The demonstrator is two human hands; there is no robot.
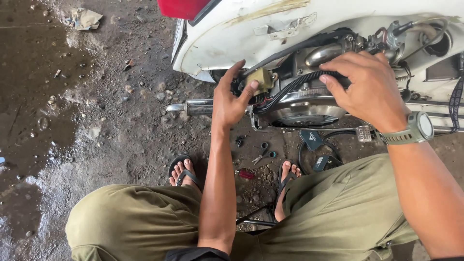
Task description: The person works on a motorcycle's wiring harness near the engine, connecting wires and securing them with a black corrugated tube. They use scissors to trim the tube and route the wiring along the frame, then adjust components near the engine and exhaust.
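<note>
Your left hand [231, 99] pinched the tan box [261, 79] steady against the engine [302, 104], while your right hand [369, 89] gripped the ribbed black hose [290, 89], guiding it.

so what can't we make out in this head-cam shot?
- Head view: left hand covers most of the tan block part; its mounting is hidden.
- Right hand hides where the black corrugated hose ends.
- White scooter body is cut off by the top and right edges.
- Small tools on the ground: too small to identify all.
</note>
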